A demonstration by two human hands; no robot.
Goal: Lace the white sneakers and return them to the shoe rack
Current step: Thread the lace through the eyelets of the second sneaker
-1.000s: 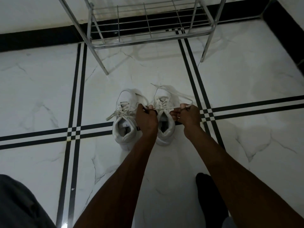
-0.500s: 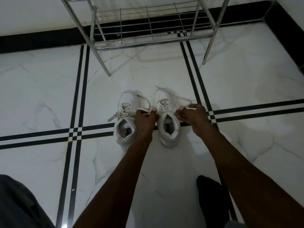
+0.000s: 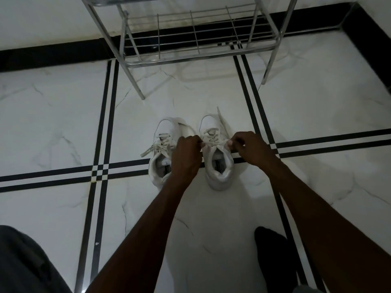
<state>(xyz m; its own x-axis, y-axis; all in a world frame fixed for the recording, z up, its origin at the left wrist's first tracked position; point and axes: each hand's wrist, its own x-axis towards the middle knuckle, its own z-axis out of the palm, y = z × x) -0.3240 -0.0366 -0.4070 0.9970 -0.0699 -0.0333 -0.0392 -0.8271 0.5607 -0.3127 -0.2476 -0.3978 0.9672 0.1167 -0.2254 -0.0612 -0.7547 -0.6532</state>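
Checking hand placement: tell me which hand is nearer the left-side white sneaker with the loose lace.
Left. The left hand overlaps the left-side white sneaker, pinching the right-side white sneaker's lace; the right hand pinches lace beyond that second shoe.

Dim white marble floor, black inlay stripes, black skirting

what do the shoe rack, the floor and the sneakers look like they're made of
The silver tubular shoe rack looks like polished or chromed metal: bright glints along thin tubes and wire bars. The white black-striped floor seems glossy veined marble or marble-look tile. The white sneakers appear smooth leather or synthetic, hard to tell which.
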